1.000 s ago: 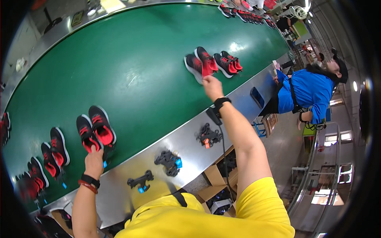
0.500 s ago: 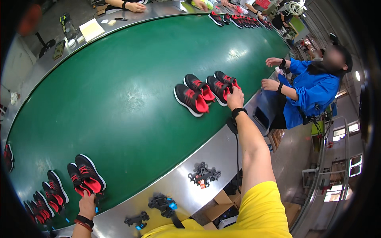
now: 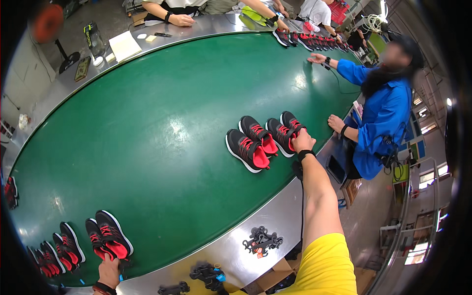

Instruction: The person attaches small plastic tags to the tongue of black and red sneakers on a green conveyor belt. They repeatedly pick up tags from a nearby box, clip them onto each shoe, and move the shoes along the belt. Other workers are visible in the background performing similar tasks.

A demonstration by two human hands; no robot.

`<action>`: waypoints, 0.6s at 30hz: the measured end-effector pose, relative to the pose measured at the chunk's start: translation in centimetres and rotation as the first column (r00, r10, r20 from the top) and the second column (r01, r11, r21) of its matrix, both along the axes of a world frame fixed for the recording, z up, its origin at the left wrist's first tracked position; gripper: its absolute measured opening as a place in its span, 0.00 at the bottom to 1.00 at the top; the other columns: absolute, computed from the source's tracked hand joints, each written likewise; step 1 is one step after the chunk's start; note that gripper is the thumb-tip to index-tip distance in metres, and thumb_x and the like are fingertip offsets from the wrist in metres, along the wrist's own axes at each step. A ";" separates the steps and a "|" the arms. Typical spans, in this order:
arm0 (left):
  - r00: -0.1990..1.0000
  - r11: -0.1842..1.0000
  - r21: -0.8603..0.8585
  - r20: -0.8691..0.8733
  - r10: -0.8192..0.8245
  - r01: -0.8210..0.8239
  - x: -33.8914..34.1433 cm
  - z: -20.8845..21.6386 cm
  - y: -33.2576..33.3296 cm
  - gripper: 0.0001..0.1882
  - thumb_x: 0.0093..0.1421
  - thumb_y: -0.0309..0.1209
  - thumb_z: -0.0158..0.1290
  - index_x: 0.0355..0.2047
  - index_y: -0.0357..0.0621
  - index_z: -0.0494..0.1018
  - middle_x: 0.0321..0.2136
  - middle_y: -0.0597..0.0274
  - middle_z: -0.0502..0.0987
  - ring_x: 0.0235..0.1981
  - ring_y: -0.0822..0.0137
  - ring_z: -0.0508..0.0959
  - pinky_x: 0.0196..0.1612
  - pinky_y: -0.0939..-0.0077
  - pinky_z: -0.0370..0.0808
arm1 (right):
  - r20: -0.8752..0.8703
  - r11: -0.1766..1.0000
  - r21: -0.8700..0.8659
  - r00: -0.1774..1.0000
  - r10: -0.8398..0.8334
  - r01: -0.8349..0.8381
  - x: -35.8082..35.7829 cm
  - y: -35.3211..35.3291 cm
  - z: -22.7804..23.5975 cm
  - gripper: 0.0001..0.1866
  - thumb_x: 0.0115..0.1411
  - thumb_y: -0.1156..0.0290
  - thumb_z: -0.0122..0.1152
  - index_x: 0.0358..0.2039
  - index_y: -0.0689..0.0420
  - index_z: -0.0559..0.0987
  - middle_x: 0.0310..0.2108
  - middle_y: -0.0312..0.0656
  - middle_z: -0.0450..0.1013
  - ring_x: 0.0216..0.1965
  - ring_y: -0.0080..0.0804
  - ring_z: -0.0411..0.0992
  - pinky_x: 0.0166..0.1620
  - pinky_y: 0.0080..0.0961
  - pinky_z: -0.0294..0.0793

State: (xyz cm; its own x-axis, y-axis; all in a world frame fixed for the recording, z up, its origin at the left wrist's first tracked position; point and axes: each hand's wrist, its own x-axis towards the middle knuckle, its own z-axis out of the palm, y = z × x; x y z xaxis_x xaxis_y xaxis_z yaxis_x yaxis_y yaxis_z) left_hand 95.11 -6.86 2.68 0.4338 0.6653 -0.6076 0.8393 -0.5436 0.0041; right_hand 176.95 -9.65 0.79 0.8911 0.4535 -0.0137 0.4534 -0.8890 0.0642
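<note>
Black sneakers with red laces, red linings and white soles stand on the green belt (image 3: pixel 147 162). Low on the left, my left hand (image 3: pixel 109 270) is closed on the heel end of one pair of sneakers (image 3: pixel 109 235). My right hand (image 3: pixel 304 141), arm stretched far out to the right, grips the heels of another pair of sneakers (image 3: pixel 281 135). My fingertips are partly hidden inside the shoes. Just left of that pair stands a further pair of sneakers (image 3: pixel 248 150), untouched. More sneakers (image 3: pixel 64 248) line the belt left of my left hand.
Tangled black plastic pieces (image 3: pixel 261 241) and black clips with blue tags (image 3: pixel 209 278) lie on the metal edge before me. A co-worker in blue (image 3: pixel 388 108) stands at right, one hand over the belt. Others work across it, near a sneaker row (image 3: pixel 322 42).
The whole scene has shifted down in the picture as my view moved. The co-worker in blue has reached one arm out over the belt and lowered the other hand. My hands remain at the same pairs.
</note>
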 end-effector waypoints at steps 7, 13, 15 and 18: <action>1.000 1.000 0.027 0.007 -0.002 0.001 -0.5 -0.8 -0.1 0.09 0.48 0.25 0.56 0.32 0.48 0.74 0.38 0.44 0.67 0.29 0.48 0.77 0.32 0.57 0.74 | -0.053 0.931 0.365 0.999 -0.012 0.031 -0.5 0.0 -2.8 0.18 0.52 0.66 0.65 0.43 0.54 0.74 0.40 0.47 0.77 0.47 0.50 0.73 0.53 0.46 0.62; 0.999 0.997 0.073 0.044 0.021 -0.025 -0.9 -0.9 -0.8 0.08 0.50 0.25 0.55 0.32 0.49 0.73 0.36 0.45 0.67 0.29 0.49 0.77 0.31 0.56 0.74 | -0.074 0.919 0.336 0.967 0.244 -0.206 -6.6 2.7 -2.8 0.20 0.51 0.64 0.67 0.43 0.54 0.72 0.37 0.51 0.78 0.44 0.53 0.75 0.55 0.45 0.61; 0.995 0.994 0.108 0.097 0.010 -0.021 -0.8 -1.2 -0.9 0.06 0.54 0.26 0.50 0.33 0.48 0.73 0.36 0.46 0.68 0.29 0.49 0.77 0.31 0.55 0.75 | -0.129 0.918 0.335 0.954 0.269 -0.213 -9.3 1.8 -2.9 0.20 0.51 0.64 0.67 0.41 0.54 0.72 0.35 0.49 0.78 0.43 0.52 0.75 0.54 0.44 0.61; 0.993 0.994 0.112 0.119 0.003 -0.017 0.2 -0.2 -0.3 0.09 0.58 0.27 0.48 0.37 0.47 0.75 0.38 0.46 0.69 0.29 0.50 0.78 0.32 0.55 0.76 | -0.136 0.878 0.416 0.938 0.318 -0.237 -14.0 1.1 -3.7 0.19 0.49 0.61 0.70 0.36 0.54 0.72 0.28 0.42 0.75 0.35 0.48 0.75 0.46 0.42 0.63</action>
